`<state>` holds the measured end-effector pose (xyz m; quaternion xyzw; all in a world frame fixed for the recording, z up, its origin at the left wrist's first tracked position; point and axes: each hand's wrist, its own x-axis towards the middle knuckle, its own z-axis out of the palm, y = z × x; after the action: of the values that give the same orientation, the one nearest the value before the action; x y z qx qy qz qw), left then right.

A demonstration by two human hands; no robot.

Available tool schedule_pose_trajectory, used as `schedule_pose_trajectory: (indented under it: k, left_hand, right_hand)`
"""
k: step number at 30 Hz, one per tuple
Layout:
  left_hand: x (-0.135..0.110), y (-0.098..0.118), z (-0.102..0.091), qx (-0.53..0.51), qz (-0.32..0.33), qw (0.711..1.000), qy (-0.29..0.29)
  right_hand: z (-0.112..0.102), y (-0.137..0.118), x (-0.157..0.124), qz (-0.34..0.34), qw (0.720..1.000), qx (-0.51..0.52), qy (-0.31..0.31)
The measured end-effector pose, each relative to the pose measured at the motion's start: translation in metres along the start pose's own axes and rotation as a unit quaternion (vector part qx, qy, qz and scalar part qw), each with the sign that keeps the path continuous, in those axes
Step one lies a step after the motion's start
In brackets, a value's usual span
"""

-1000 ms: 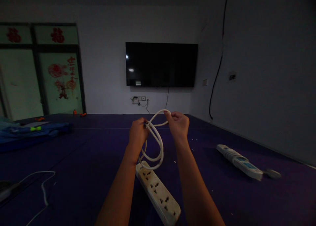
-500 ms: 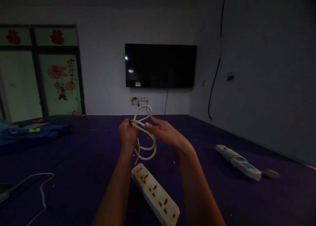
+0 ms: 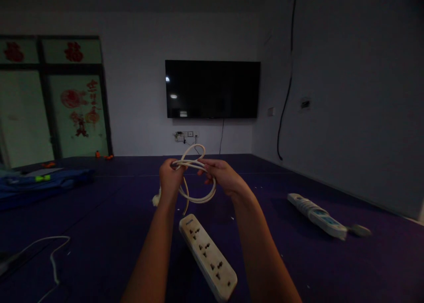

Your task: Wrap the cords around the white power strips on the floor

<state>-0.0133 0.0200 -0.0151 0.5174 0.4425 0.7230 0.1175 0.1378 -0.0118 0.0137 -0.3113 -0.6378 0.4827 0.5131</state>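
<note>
A white power cord (image 3: 202,200) is gathered in loose loops between my two hands. My left hand (image 3: 171,177) is closed around the left side of the loops. Fingers of my right hand (image 3: 220,174) pinch the cord on the right side. Just below lies a white power strip (image 3: 208,256) with several sockets, tilted on the purple surface; one end of the cord hangs down toward its far end. A pale plug (image 3: 157,199) shows beside my left wrist, partly hidden by it.
On the right lies another power strip (image 3: 316,215) with its cord wound around it. A thin white cable (image 3: 53,254) runs at the lower left. Blue cloth (image 3: 62,181) lies at the far left. A television (image 3: 212,89) hangs on the far wall.
My right hand has closed on the cord, where its fingers were more spread before. The loops have been drawn to the right, and the plug now shows by my left wrist.
</note>
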Motion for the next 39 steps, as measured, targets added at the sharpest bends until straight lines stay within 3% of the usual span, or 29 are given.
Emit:
schedule_pose_trajectory:
  k: [5, 10, 17, 25, 31, 39]
  left_hand:
    - [-0.004, 0.01, -0.002, -0.048, -0.017, 0.998, -0.032]
    - [-0.008, 0.019, -0.001, -0.084, -0.016, 0.996, -0.028]
    - [-0.008, 0.016, 0.006, -0.121, -0.001, 0.992, -0.029]
    - [-0.004, 0.016, -0.001, -0.116, 0.003, 0.989, -0.087]
    - [-0.004, 0.025, -0.008, -0.069, -0.01, 0.984, -0.165]
    - [-0.012, 0.043, -0.012, -0.095, -0.044, 0.964, -0.244]
  right_hand:
    - [0.0, 0.004, 0.005, -0.028, 0.998, 0.037, 0.044]
    - [0.004, 0.005, 0.007, -0.045, 0.996, 0.033, 0.075]
    - [0.014, 0.027, 0.023, -0.11, 0.964, -0.069, 0.233]
    - [0.015, 0.031, 0.024, -0.132, 0.97, -0.044, 0.198]
    - [0.012, 0.027, 0.022, -0.174, 0.953, -0.053, 0.24]
    - [0.003, 0.022, 0.018, -0.231, 0.917, -0.087, 0.313]
